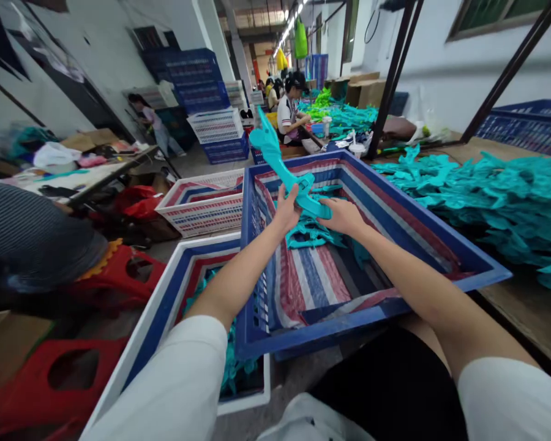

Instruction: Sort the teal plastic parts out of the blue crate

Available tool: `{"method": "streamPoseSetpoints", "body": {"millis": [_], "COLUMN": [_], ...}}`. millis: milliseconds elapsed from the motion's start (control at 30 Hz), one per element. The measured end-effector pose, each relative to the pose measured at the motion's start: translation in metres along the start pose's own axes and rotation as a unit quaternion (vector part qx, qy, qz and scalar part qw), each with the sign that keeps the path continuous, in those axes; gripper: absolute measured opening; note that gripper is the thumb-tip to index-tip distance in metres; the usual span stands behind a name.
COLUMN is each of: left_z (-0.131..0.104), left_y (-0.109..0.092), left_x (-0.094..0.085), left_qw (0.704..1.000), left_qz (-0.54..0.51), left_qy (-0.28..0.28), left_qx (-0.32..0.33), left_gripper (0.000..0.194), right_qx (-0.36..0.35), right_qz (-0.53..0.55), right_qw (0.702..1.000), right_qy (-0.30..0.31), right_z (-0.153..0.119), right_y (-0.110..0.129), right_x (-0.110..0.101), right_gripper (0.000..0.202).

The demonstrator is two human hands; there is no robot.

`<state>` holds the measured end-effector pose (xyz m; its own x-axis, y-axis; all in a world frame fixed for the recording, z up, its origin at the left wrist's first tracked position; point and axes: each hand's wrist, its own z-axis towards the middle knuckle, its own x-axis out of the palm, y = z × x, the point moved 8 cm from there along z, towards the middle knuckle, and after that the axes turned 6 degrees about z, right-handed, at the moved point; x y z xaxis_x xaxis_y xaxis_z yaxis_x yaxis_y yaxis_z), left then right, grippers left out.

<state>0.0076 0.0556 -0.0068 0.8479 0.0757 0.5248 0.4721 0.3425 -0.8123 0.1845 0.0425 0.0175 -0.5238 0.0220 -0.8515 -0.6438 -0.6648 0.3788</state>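
Observation:
A long teal plastic piece [275, 160], with a broad rounded head and a pointed tip, slants up and away above a blue crate [371, 324]. My left hand [288, 211] is closed around its middle from the left. On the other side, my right hand [342, 215] grips its near lower end. Below both hands, several similar teal pieces [310, 236] lie in the crate on a striped red, white and blue woven liner [319, 275].
Right of the crate, a heap of teal pieces [500, 196] covers a table. A white-rimmed crate [265, 392] holding teal pieces stands low on the left, near red stools [68, 367]. Another white crate [202, 211] is behind it. A seated co-worker [289, 113] is farther back.

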Motion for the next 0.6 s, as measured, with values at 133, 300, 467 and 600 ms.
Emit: {"method": "streamPoseSetpoints", "body": {"millis": [133,300,467,600], "left_z": [-0.018,-0.015,-0.004,-0.004], "left_y": [0.027,0.022,0.009,0.000], "left_x": [0.025,0.012,0.007,0.005], "left_qw": [0.987,0.992,0.995,0.990], "left_qz": [-0.002,0.007,0.062,0.101], "left_qy": [0.068,-0.006,0.016,0.056], "left_qx": [-0.143,-0.124,-0.075,-0.079], "left_gripper": [0.056,0.055,0.072,0.075], "right_qx": [-0.027,-0.052,-0.056,-0.057], "right_qz": [0.109,-0.002,0.034,0.116], "right_qw": [0.993,0.998,0.998,0.992], "right_qy": [-0.028,0.043,0.018,0.001], "right_z": [0.026,0.011,-0.005,0.004], "right_y": [0.016,0.026,0.020,0.019], "right_x": [0.002,0.040,0.027,0.012], "right_gripper": [0.067,0.112,0.090,0.067]}}
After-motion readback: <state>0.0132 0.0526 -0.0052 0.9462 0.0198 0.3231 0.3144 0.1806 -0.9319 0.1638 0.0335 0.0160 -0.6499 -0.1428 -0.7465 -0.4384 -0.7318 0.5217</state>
